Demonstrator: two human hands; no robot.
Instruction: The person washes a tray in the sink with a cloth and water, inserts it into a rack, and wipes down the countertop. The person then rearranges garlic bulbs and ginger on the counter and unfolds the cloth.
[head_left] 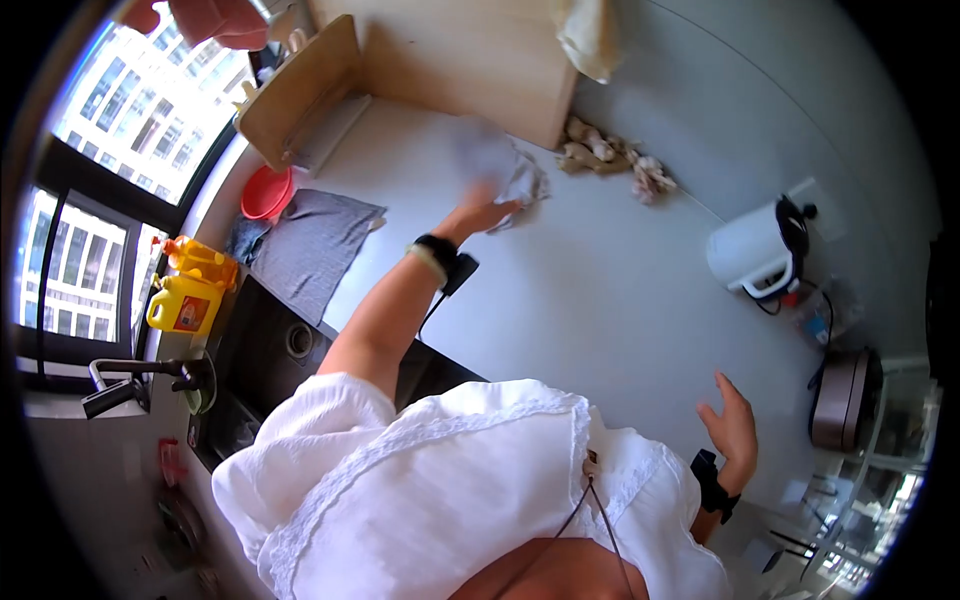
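Note:
My left hand [482,209] reaches to the far part of the light grey countertop [590,300]. It is pressed on a crumpled, pale grey cloth [522,180], and motion smears the fingers and part of the cloth. A dark band and a lighter one circle that wrist, with a small black device [460,274] beside them. Over at the right, my right hand [732,425] is held over the counter with nothing in it. Its thumb stands apart from the fingers, and a black watch [710,485] is on the wrist.
Ginger [592,150] and garlic [650,178] lie against the wall. A white kettle [755,248] and a brown appliance [845,400] stand right. Left are a grey towel [320,245], red basin [268,192], yellow bottles [188,303], dark sink [265,345] and faucet [150,372]. A wooden rack [460,65] stands behind.

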